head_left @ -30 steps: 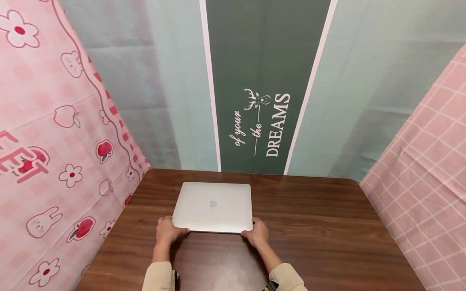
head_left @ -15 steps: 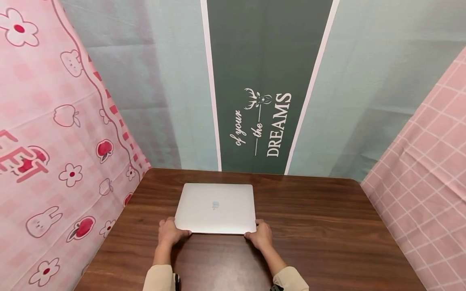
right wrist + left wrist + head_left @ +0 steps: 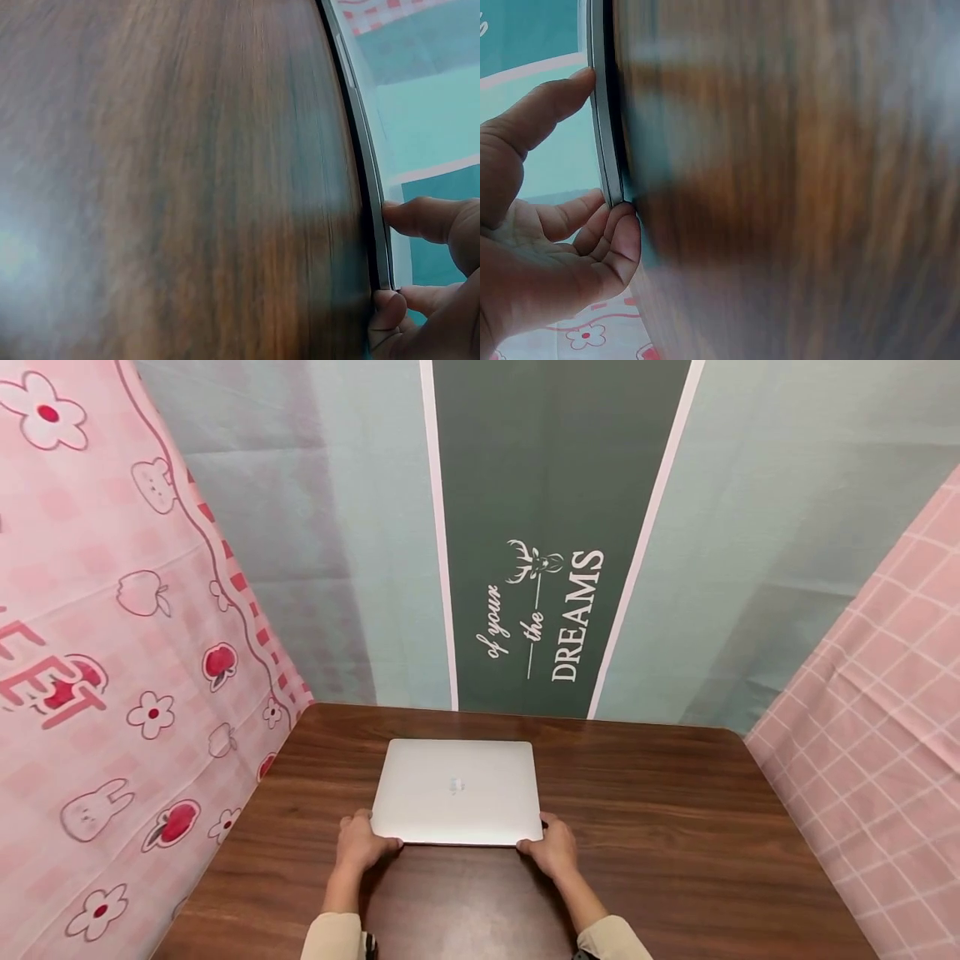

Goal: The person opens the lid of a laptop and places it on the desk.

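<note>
A closed silver laptop (image 3: 455,793) with a faint logo on its lid lies flat on the brown wooden table, towards the back. My left hand (image 3: 358,843) grips its near left corner. In the left wrist view the thumb touches the front edge of the laptop (image 3: 604,105), and the other fingers curl at the corner. At the near right corner my right hand (image 3: 553,845) holds on the same way. Its thumb also meets the front edge in the right wrist view, with curled fingers (image 3: 389,309) at the corner. The fingertips are partly hidden in the head view.
The wooden table (image 3: 675,827) stretches to both sides of the laptop and in front of it. A grey-green curtain (image 3: 555,460) with printed words hangs behind. Pink patterned cloth (image 3: 112,610) hangs at the left, and pink checked cloth (image 3: 885,710) at the right.
Both hands have slid the laptop a little to the right and slightly nearer to me. Their hold at the two near corners looks unchanged. The head view has shifted slightly.
</note>
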Tool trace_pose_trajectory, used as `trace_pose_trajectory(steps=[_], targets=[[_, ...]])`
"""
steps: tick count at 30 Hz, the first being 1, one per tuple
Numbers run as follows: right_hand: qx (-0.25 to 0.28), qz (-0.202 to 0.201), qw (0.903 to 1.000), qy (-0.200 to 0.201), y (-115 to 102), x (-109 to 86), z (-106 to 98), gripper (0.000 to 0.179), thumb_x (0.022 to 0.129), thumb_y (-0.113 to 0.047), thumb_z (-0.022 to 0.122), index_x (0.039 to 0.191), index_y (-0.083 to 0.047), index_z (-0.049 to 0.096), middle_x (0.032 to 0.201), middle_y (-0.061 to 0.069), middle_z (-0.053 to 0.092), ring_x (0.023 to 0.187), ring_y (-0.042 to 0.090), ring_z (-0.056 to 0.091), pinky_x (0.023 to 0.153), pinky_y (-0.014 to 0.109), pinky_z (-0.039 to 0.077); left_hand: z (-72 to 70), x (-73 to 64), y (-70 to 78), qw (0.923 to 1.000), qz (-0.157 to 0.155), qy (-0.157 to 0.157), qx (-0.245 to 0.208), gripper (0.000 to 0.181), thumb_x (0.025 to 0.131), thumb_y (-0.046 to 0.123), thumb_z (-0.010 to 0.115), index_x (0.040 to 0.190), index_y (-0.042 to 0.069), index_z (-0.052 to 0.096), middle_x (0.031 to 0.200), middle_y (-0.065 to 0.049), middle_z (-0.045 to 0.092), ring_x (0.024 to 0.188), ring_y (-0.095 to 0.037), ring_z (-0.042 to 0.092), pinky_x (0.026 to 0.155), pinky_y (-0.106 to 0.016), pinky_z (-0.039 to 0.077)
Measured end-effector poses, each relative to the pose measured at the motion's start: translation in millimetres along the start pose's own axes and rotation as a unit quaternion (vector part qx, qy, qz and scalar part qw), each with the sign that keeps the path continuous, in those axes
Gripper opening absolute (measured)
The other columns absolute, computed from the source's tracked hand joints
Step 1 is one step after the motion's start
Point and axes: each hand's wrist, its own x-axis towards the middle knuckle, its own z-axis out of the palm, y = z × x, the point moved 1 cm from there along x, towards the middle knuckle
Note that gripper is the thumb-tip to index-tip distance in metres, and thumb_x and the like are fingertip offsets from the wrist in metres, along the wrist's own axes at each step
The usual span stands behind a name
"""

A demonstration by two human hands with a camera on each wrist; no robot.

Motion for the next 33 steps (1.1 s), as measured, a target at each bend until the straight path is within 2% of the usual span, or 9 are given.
trace_pose_trajectory(steps=[9, 21, 25, 33], targets=[[0.017, 0.011, 0.9996, -0.017, 6.8, -8.3, -9.3, 0.070, 0.061, -0.011, 0.083, 0.119, 0.012, 0.052, 0.089, 0.025, 0.064, 0.084, 0.034, 0.062, 0.072, 0.044, 0.047, 5.1, -4.8, 1.3, 0.9997, 0.015, 0.009, -0.015, 0.073, 0.056, 0.019, 0.087, 0.113, -0.013, 0.053, 0.096, -0.026, 0.052, 0.092, -0.039, 0.049, 0.079, -0.048, 0.043], [0.023, 0.013, 0.9996, -0.012, 16.0, -17.1, -18.6, 0.070, 0.062, -0.010, 0.083, 0.122, 0.009, 0.052, 0.085, 0.017, 0.063, 0.080, 0.030, 0.058, 0.069, 0.042, 0.045, 8.6, -10.6, -1.9, 0.9985, 0.051, 0.014, -0.012, 0.068, 0.058, 0.016, 0.085, 0.113, -0.012, 0.056, 0.100, -0.030, 0.055, 0.095, -0.044, 0.053, 0.083, -0.050, 0.042], [0.033, 0.026, 0.9991, -0.012, 20.9, -17.2, -22.6, 0.068, 0.062, -0.009, 0.082, 0.121, 0.008, 0.053, 0.084, 0.016, 0.063, 0.079, 0.031, 0.057, 0.067, 0.041, 0.045, 9.9, -11.6, -0.3, 0.9984, 0.055, 0.006, -0.013, 0.065, 0.059, 0.015, 0.085, 0.111, -0.011, 0.058, 0.100, -0.029, 0.057, 0.095, -0.044, 0.053, 0.083, -0.050, 0.042], [0.030, 0.026, 0.9991, -0.012, 25.7, -19.0, -28.6, 0.067, 0.061, -0.007, 0.082, 0.120, 0.009, 0.053, 0.082, 0.014, 0.062, 0.077, 0.029, 0.057, 0.068, 0.041, 0.044, 16.3, -13.6, 3.9, 0.9977, 0.061, 0.007, -0.026, 0.064, 0.059, 0.013, 0.085, 0.111, -0.011, 0.058, 0.101, -0.031, 0.056, 0.097, -0.044, 0.053, 0.083, -0.050, 0.042]])
